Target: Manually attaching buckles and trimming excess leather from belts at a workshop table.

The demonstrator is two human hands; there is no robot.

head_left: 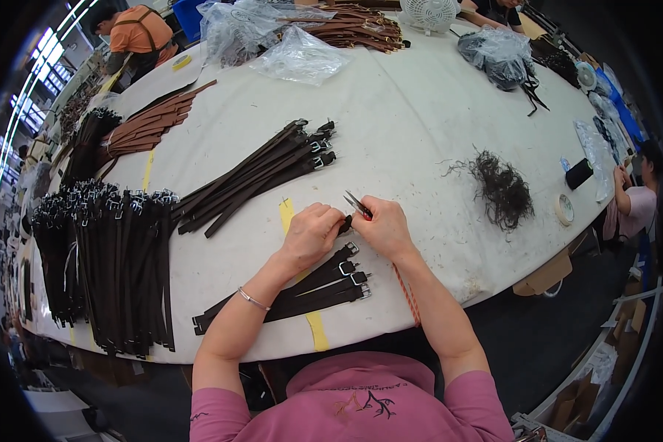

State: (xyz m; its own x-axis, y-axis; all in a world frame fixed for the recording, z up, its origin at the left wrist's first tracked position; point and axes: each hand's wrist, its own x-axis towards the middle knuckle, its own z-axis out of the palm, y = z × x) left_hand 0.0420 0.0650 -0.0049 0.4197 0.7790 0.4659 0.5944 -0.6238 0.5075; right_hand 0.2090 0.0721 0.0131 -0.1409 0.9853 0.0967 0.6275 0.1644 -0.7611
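Belts (99, 272), dark and buckled, lie in groups on a wide pale table (420, 118): a big heap (136, 272) on the left, a smaller fanned bundle (265, 173) toward the middle, and a short row (320, 296) near the close edge. Leaving those groups undisturbed seems worthwhile, since dragging one belt across another could snag it. A tangle of dark thread (499, 190) sits well to the right — a sensible place for scraps, apart from every belt. Nearer the middle, the left hand (313, 232) is closed, its thumb and fingers pinched on a bit of dark strap (345, 225), while the right hand (381, 230) is curled round a small pair of scissors (360, 206) with red on the handle. Their blades are slightly parted and point up and to the left, past the strap rather than clearly on it; whether the right fingers also touch the strap, I cannot tell. Good work here, I judge, calls for a firm left pinch close to the spot being snipped, with fingertips tucked clear of the blades. Laying the blades flat to the surface should spare the strap from nicks, and cutting with just the tips — small, short closes — would give the most control. Any loose thread on it is too fine to make out.
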